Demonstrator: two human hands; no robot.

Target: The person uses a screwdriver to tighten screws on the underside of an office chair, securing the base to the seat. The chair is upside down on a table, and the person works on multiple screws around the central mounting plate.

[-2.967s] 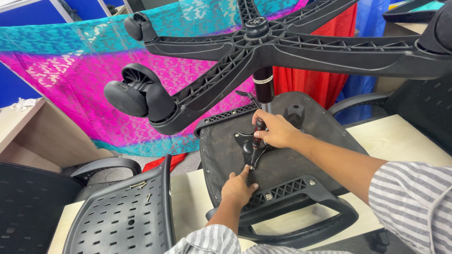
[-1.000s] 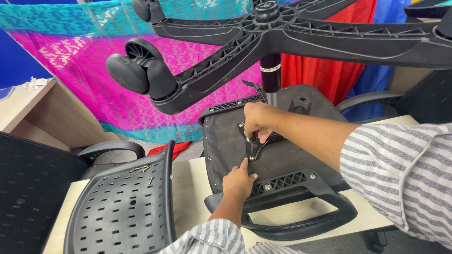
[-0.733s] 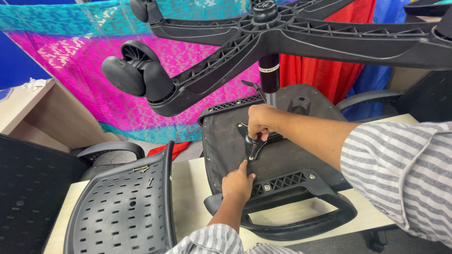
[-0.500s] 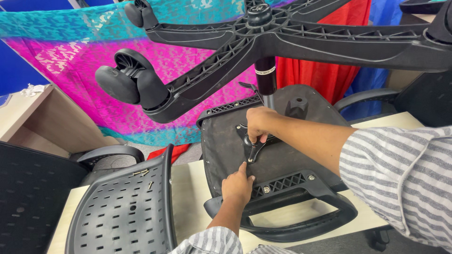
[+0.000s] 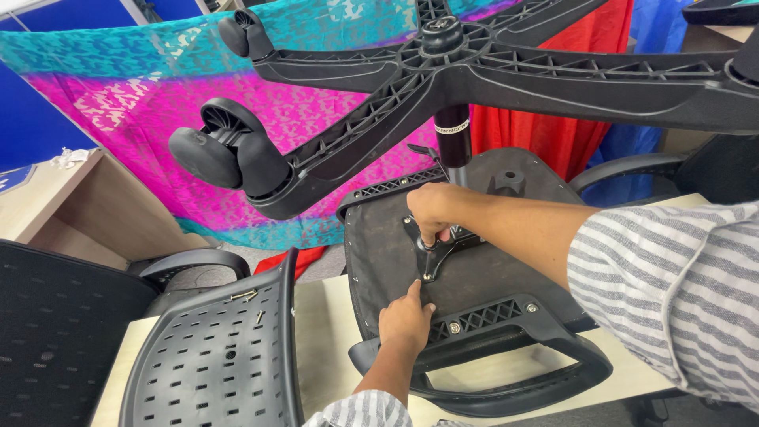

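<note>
The metal mechanism plate [image 5: 439,247], centre of frame, is being fastened to the underside of the upturned seat [image 5: 466,277], which is lying on the bench [image 5: 332,332]. Judged step: a bolt at the plate is being turned, w/ the plate being steadied. The right hand [image 5: 433,213] is being closed round a small tool or bolt head at the plate's upper arm; exactly which can't be told. The left hand [image 5: 405,318] is being pressed on the seat just below the plate, index finger pointing to the plate's lower tip, nothing gripped. Next move, prob.: tool kept square on the bolt, plate kept from shifting.

Seat underside: matt black, slightly rough, w/ ribbed plastic vents and an armrest loop [image 5: 506,372] lower centre. Above, the gas cylinder [image 5: 452,142] and glossy ribbed star base [image 5: 490,71] w/ twin castor [image 5: 225,154] are being held aloft by the plate. Lower left, a perforated plastic backrest [image 5: 213,356] w/ loose screws [image 5: 245,296] on it. Behind, patterned pink-and-teal cloth [image 5: 150,95].
</note>
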